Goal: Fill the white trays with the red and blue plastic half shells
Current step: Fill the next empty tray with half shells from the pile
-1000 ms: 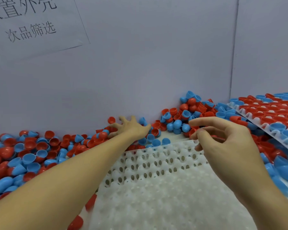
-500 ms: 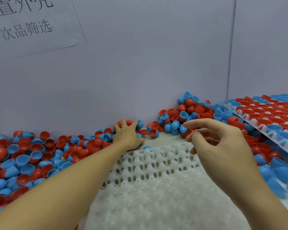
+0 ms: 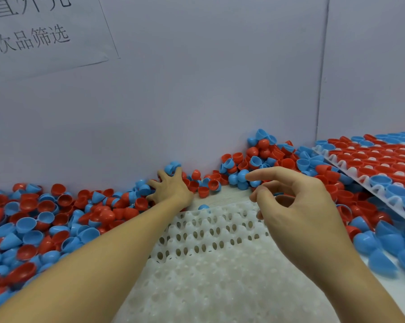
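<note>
On the wall, a paper sign (image 3: 45, 31) reads "次品筛选".

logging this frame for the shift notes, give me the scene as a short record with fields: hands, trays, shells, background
left hand: left hand reaches into the loose shells by the wall, fingers spread among them
right hand: right hand hovers over the empty tray's far edge, fingers loosely curled, nothing visibly held
empty tray: white empty tray in front, no shells seated on it
filled tray: filled tray at right, loaded with red and blue shells
background: wall with a paper sign
</note>
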{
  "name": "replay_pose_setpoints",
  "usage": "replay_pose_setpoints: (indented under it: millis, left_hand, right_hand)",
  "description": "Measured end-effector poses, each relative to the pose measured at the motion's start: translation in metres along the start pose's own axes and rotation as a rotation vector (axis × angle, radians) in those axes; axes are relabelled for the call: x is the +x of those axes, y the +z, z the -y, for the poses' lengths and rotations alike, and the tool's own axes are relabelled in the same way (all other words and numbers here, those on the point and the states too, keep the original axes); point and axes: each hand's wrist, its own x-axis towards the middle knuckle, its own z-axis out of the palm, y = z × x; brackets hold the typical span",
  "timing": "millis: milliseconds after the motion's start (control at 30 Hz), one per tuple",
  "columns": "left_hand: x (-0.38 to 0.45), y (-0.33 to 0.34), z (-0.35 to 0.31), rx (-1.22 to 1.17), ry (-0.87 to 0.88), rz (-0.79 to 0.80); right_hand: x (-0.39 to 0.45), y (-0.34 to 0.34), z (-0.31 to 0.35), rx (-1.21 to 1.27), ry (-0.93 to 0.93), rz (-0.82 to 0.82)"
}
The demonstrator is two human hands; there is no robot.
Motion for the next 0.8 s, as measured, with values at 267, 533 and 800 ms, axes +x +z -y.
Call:
replay_pose_setpoints:
  millis: [267,533,800]
  left_hand:
    - [0.012,-0.015,0.028,-0.026,0.217,-0.135]
    - [0.026,-0.042,0.030,-0.504,0.148,-0.135]
    - [0.031,-0.065,0.029,-0.384,0.149,0.116]
  right_hand:
    - [0.000,-0.001,0.003,0.005,-0.011,0.021]
    - [0.000,-0.002,0.002,0.025,-0.016,0.012]
    - [0.000,-0.002,0.001,0.020,-0.030,0.012]
